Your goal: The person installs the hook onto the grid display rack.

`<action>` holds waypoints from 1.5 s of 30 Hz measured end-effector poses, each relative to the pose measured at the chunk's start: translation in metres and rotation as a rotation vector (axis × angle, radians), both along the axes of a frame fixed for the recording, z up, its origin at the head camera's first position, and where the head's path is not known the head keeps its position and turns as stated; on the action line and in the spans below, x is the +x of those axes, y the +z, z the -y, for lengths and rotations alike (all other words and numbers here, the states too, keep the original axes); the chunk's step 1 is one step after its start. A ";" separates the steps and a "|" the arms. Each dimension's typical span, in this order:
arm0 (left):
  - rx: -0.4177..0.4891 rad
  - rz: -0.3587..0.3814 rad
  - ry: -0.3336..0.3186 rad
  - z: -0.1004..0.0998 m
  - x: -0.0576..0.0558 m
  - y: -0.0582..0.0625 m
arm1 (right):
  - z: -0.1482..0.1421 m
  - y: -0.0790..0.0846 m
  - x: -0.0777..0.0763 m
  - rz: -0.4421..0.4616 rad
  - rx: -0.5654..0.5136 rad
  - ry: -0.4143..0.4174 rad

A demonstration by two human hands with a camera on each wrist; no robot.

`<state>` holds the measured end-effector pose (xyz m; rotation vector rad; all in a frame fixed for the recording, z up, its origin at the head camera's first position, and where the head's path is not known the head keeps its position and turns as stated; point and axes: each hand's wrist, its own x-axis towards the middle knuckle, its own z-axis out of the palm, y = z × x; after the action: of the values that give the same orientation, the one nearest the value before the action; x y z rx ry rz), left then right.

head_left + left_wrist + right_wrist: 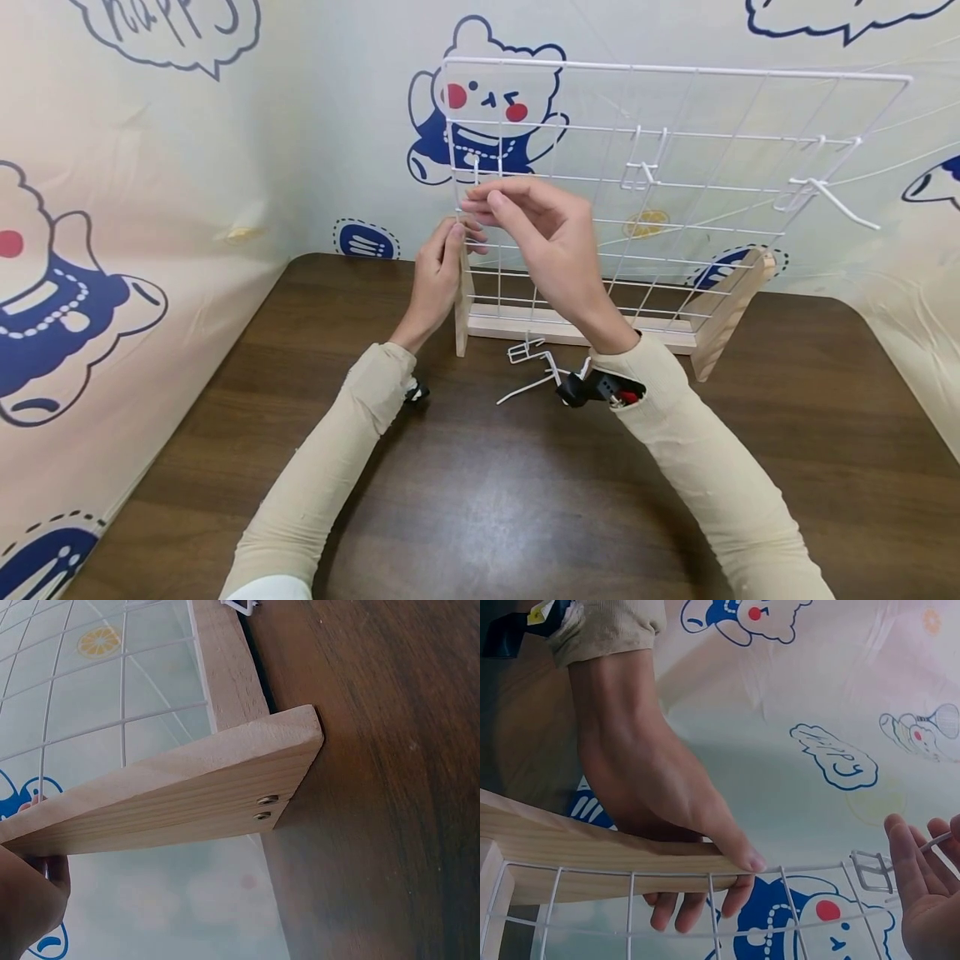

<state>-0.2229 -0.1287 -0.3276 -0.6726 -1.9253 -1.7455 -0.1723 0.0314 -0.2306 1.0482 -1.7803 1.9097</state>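
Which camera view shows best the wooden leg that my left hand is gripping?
The left wrist view: it shows the wooden leg up close, with two screws near its lower end. The head view shows it narrow, partly hidden by the left hand; the right wrist view shows the gripped part.

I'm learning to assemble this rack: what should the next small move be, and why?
Probably ease the white wire hook onto the white wire grid: the right hand holds it near the grid's edge, while the left hand grips the pale wooden side support.
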 end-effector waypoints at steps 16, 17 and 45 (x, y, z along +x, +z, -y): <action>0.014 -0.002 -0.023 0.000 0.001 0.002 | 0.018 0.023 0.010 -0.053 -0.043 -0.015; 0.015 -0.001 -0.023 0.000 0.001 0.002 | 0.019 0.024 0.009 -0.055 -0.055 -0.015; -0.022 -0.034 0.034 0.001 0.004 0.002 | 0.032 0.005 0.003 0.051 -0.161 0.001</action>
<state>-0.2189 -0.1297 -0.3259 -0.6691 -1.9252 -1.6838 -0.1693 -0.0005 -0.2260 0.9526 -1.6200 2.0585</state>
